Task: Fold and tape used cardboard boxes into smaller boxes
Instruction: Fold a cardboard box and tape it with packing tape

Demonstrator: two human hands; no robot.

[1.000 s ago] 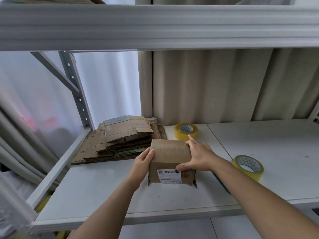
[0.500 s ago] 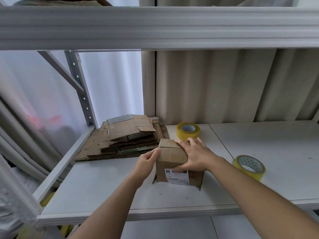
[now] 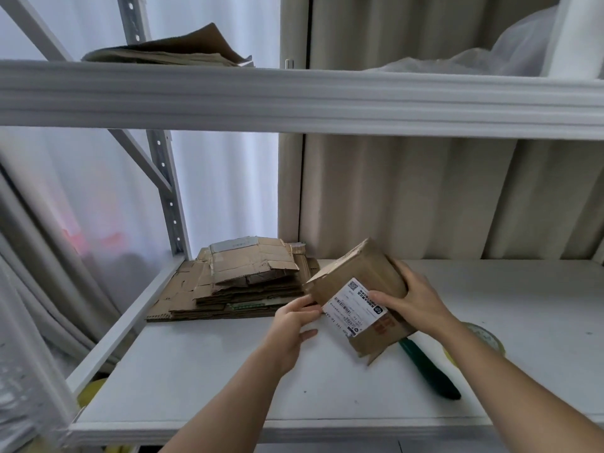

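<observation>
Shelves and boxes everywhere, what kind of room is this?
Probably a packing or storage corner: white metal shelving, a stack of flattened cardboard, and a labelled box held in the right hand.

A white metal shelf rack [image 3: 294, 99] stands before pale beige curtains [image 3: 408, 197]. On its upper shelf lie some flat brown sheets [image 3: 183, 49] on the left and crumpled white plastic wrap [image 3: 510, 50] on the right. A dark green handle [image 3: 428, 371] rests on the lower shelf [image 3: 196, 371].

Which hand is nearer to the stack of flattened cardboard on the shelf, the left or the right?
Left. The left hand sits just off the stack of flattened cardboard, by its near right corner. The right hand is farther right, gripping the small box.
</observation>
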